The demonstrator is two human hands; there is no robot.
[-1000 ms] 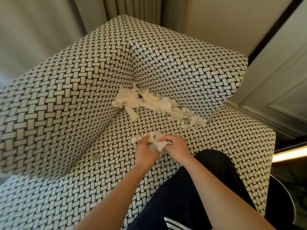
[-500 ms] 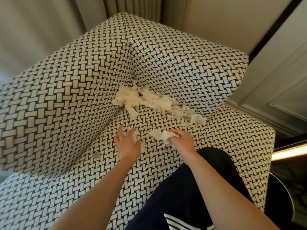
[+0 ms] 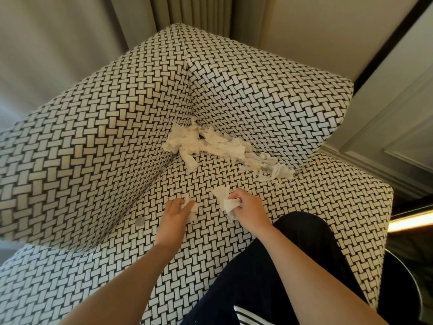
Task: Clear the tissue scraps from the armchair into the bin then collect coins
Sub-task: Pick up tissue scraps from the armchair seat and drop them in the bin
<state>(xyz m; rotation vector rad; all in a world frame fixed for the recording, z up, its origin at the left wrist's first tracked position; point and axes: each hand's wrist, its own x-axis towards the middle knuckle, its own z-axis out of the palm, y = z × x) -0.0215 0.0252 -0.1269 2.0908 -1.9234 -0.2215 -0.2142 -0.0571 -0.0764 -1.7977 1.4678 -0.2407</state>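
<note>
A black-and-white woven armchair fills the view. A long pile of white tissue scraps lies in the back corner of its seat. My right hand grips a bunch of tissue scraps on the seat. My left hand lies on the seat, its fingers closed round a small tissue scrap. A grey coin lies on the seat just left of my left hand.
My knee in dark trousers rests on the seat's front right. A dark round bin rim shows at the lower right beside the chair. Curtains hang behind, and a panelled wall stands to the right.
My hands have drawn apart. The left hand moved left, spread over a small scrap and has now closed on it. The right hand keeps its bunch of tissue.
</note>
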